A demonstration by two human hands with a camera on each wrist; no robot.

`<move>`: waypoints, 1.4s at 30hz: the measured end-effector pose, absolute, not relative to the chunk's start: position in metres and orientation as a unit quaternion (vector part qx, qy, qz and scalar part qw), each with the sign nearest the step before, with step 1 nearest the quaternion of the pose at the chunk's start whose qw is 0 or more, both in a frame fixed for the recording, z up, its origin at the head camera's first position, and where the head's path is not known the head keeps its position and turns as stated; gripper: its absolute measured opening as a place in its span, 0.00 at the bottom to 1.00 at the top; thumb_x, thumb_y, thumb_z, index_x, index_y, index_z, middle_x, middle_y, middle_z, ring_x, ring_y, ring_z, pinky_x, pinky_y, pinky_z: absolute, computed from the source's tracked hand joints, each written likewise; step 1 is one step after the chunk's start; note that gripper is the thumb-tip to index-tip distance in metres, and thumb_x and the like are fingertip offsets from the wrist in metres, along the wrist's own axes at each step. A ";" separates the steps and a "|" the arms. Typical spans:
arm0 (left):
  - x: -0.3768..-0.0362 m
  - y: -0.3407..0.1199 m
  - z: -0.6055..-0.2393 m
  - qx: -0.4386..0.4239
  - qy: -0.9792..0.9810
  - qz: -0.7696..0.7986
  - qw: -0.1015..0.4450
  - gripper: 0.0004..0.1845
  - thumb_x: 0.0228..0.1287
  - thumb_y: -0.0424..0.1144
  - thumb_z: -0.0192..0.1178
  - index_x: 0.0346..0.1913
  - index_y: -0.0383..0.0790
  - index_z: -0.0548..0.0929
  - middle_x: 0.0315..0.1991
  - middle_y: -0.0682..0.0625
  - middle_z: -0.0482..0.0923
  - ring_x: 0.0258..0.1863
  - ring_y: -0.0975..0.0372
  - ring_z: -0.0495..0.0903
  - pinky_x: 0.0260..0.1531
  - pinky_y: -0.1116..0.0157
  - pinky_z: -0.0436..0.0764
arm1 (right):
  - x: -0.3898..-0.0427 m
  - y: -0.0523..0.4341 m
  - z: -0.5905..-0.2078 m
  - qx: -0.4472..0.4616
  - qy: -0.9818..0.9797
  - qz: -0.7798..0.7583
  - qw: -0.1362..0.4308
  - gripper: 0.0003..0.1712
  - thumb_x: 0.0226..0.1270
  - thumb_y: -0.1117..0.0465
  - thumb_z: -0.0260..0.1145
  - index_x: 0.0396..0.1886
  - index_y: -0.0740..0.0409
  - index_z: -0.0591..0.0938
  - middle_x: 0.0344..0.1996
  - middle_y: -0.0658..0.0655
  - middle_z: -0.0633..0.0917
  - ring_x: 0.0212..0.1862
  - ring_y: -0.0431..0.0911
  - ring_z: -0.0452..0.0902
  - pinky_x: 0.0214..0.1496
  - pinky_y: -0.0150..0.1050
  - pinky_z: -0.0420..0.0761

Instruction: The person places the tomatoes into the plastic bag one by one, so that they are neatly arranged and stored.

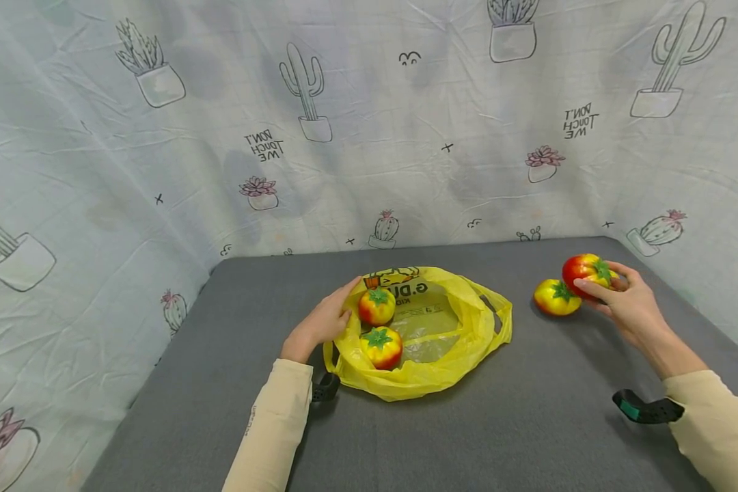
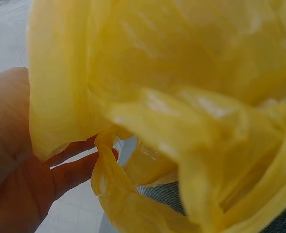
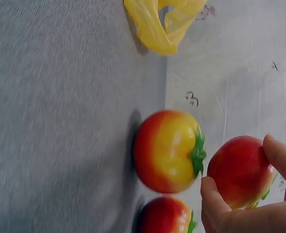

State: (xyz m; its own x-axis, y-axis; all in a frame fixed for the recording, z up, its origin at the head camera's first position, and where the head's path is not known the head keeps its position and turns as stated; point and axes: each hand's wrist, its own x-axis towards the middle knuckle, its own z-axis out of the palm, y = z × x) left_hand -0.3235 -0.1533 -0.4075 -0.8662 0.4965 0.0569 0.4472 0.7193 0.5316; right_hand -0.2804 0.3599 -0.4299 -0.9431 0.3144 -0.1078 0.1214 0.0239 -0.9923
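Note:
A yellow plastic bag (image 1: pixel 467 335) lies open on the grey table (image 1: pixel 529 417), with two red-yellow tomatoes (image 1: pixel 376 305) (image 1: pixel 381 346) inside it. My left hand (image 1: pixel 327 318) grips the bag's left rim; in the left wrist view the yellow plastic (image 2: pixel 182 97) drapes over my fingers (image 2: pixel 75 167). At the right, my right hand (image 1: pixel 624 297) holds a red tomato (image 1: pixel 583 268) just above the table. Another tomato (image 1: pixel 555 298) rests on the table beside it. The right wrist view shows the held tomato (image 3: pixel 240 170), the resting one (image 3: pixel 168 150) and a third (image 3: pixel 163 216) below it.
A pale cloth printed with cacti (image 1: pixel 369 137) hangs behind and around the table on three sides. Black wrist camera mounts (image 1: pixel 646 408) (image 1: pixel 326 388) sit under both sleeves. Bare grey table surface lies in front of the bag.

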 end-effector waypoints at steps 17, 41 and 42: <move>-0.325 -0.153 -0.406 0.254 0.927 0.272 0.049 0.36 0.68 0.25 0.50 0.76 0.40 0.50 0.72 0.40 0.53 0.68 0.49 0.59 0.55 0.52 0.67 | -0.280 0.300 -0.412 -0.108 -0.727 0.677 0.046 0.53 0.57 0.53 0.72 0.75 0.47 0.50 0.71 0.66 0.43 0.57 0.49 0.61 0.48 0.33 0.78; -0.325 -0.153 -0.405 0.246 0.929 0.271 0.052 0.36 0.69 0.25 0.49 0.76 0.43 0.50 0.72 0.41 0.53 0.66 0.50 0.61 0.52 0.54 0.68 | -0.272 0.235 -0.382 -0.074 -0.736 0.673 0.015 0.57 0.60 0.49 0.69 0.77 0.55 0.41 0.72 0.68 0.41 0.60 0.54 0.59 0.46 0.27 0.76; -0.325 -0.153 -0.406 0.245 0.929 0.271 0.052 0.36 0.69 0.25 0.49 0.76 0.43 0.50 0.72 0.41 0.54 0.65 0.50 0.61 0.52 0.54 0.68 | -0.272 0.233 -0.381 -0.072 -0.733 0.676 0.013 0.57 0.61 0.50 0.68 0.77 0.55 0.41 0.72 0.68 0.41 0.61 0.54 0.58 0.46 0.27 0.76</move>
